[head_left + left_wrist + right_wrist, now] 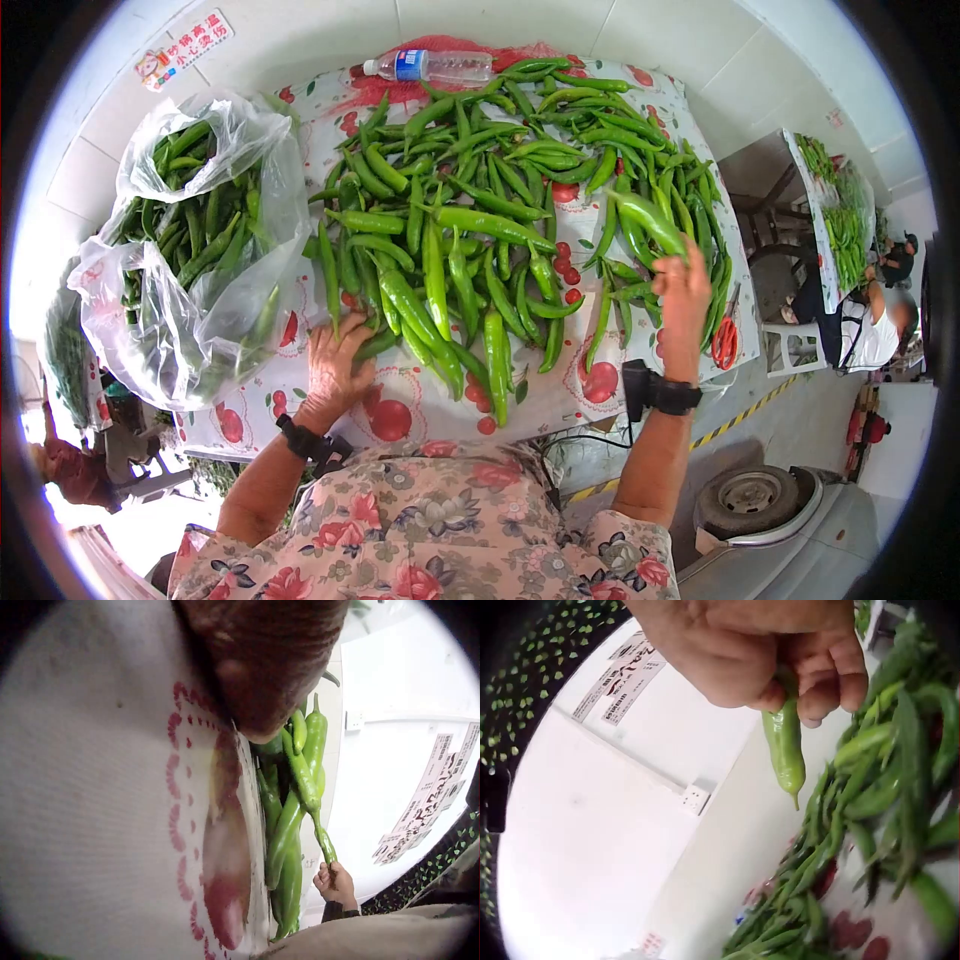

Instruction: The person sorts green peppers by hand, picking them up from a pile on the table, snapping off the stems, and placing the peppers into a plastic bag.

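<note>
My right hand (684, 300) pinches one green chili pepper (650, 222) between thumb and fingers, raised over the right part of the pile. In the right wrist view the pepper (784, 754) points stem-down below the fingertips. My left hand (338, 362) rests at the near left edge of the heap, its fingers loosely bent. Close by its fingertips lies a darker pepper (374, 346). A broad heap of green peppers (430, 220) spreads over the patterned tablecloth (330, 418). The left wrist view shows this hand's underside near the cloth, several peppers (289, 825) beyond.
A clear plastic bag (265, 330) full of peppers stands at the left. Red-handled scissors (725, 342) lie at the right edge. Along the back are a plastic bottle (440, 67) and red netting (375, 92). A tiled wall (500, 22) bounds the far side.
</note>
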A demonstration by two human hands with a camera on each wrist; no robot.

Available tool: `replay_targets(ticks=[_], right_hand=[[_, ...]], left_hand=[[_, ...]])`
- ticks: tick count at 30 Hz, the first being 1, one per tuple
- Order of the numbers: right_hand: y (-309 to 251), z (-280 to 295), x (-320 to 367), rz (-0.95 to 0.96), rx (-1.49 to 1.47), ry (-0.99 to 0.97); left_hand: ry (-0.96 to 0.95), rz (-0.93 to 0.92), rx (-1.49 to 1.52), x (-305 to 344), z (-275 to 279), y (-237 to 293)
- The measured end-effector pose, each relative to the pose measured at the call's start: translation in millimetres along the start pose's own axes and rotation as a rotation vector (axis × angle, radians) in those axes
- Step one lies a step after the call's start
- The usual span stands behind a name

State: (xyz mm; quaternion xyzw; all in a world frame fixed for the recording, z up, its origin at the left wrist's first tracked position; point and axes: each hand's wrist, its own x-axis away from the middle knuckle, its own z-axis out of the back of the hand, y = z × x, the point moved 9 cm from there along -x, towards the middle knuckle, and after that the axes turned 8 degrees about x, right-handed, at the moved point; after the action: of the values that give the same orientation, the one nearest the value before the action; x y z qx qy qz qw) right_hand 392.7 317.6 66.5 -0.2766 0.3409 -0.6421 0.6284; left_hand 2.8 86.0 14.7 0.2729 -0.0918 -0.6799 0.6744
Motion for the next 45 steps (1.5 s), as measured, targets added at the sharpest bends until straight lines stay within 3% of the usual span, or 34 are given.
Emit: replay_targets(ticks=[3,6,10,11,15,19,27,31,34,45], right_hand=[[16,45,0,0.043,0.236,0.219],[10,50,4,0.207,0.509,0.297],[13,24,-3,0.144,0.562,0.167],[22,19,-9,0.208,0.549,0.178],[52,-2,-20,-0.163,-0.125,-0.027],[32,-15,-3,-0.184,-0.159,-0.138],[29,-48,33,-0.208,-0.340,-0.142],[1,-69,44,-0.092,-0.420,-0.153],[-9,-85,52,-0.114,-0.510,-0.175],[-56,-92,78,0.053,-0.481,-0.195]], left_hand=[[0.006,-0.001,0.010,-1,1,0],[0.004,-0.008,0.011,-3,0,2],[0.005,-0.013,0.014,-3,0,3],[0.001,-0.010,0.017,-3,1,3],[0.005,-0.014,0.015,-4,1,4],[0.009,-0.008,0.013,-2,0,2],[0.009,0.013,0.013,-3,0,3],[0.001,0.018,-0.009,-2,-3,-1],[0.016,0.009,-0.009,-1,-2,-1],[0.023,-0.004,-0.006,-1,-2,2]])
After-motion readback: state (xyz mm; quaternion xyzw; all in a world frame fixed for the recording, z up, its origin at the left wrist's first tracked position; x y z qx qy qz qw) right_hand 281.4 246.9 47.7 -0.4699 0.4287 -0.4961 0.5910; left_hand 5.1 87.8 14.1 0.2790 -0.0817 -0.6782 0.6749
